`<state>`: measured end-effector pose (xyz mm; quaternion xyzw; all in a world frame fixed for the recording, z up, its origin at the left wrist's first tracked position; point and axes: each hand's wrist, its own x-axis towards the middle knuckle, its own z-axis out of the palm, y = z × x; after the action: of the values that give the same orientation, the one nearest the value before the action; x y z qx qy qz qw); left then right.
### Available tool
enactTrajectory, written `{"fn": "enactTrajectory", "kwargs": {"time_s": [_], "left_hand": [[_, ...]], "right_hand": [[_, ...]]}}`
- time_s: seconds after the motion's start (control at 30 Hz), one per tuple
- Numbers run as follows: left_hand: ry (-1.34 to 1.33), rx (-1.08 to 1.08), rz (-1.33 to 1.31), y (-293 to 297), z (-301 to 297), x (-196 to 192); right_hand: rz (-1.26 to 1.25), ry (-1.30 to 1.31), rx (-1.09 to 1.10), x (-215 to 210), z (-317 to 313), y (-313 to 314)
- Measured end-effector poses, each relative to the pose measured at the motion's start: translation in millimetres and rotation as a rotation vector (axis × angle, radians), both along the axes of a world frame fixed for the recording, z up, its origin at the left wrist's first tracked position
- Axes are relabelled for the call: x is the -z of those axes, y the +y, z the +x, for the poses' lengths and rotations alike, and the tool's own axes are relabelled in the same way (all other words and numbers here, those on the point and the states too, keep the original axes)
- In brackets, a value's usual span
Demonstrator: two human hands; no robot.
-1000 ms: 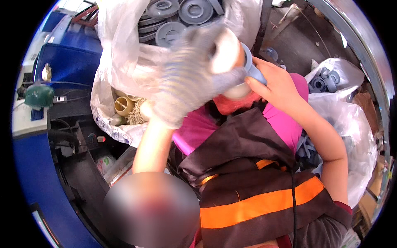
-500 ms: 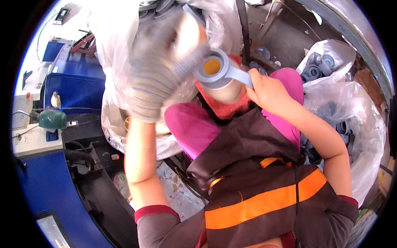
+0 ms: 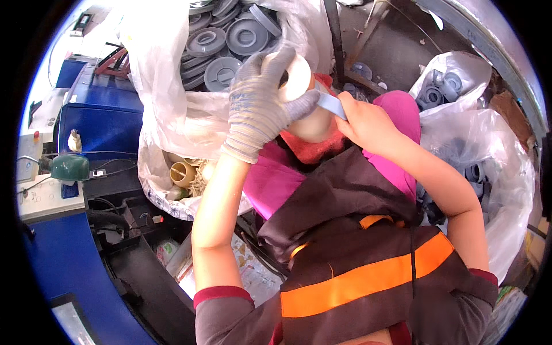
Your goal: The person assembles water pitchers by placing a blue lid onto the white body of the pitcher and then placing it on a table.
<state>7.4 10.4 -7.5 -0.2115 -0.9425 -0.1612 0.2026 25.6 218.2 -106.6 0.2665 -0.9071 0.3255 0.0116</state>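
Left hand (image 3: 259, 100) in grey knit glove, fingers closed around white tape roll (image 3: 297, 77) raised above lap, bare right hand (image 3: 365, 121) pinching pale blue tape strip (image 3: 332, 103) drawn from roll, clear bag of grey round lids (image 3: 224, 40) behind.

Left hand (image 3: 261, 103): in a grey knit glove, raised high at centre frame, fingers curled shut around what it holds, thumb toward the right. Left forearm: bare, rising near-vertical from a dark red cuff. Right hand (image 3: 365, 121): bare, level with the left and just beside it, fingertips pinched together. Right forearm: bare, angled up from lower right, elbow bent.
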Motion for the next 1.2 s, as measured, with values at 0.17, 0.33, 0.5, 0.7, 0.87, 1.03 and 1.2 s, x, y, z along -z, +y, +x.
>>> {"fn": "enactTrajectory", "kwargs": {"time_s": [0.17,0.33,0.5,0.7,0.87,1.03,1.2], "left_hand": [[-0.237,-0.066,0.753,-50,-4,19],[-0.343,-0.363,0.242,-49,15,103],[-0.219,-0.318,0.757,-75,14,178],[-0.618,0.067,0.624,-85,38,44],[-0.680,-0.198,1.226,-124,77,78],[-0.641,-0.389,1.812,-141,118,117],[-0.485,-0.312,2.139,-153,133,147]], "right_hand": [[-0.735,-0.389,0.248,-6,-20,15],[-0.816,-0.567,0.270,-14,-47,42],[-0.636,-0.625,0.123,-33,-42,12],[-0.298,-0.725,-0.327,-80,-42,-57],[-0.403,-0.589,-0.226,-54,-104,-113],[-0.272,-0.263,-0.194,-3,-186,-181],[-0.011,0.072,-0.192,44,-205,-271]]}}
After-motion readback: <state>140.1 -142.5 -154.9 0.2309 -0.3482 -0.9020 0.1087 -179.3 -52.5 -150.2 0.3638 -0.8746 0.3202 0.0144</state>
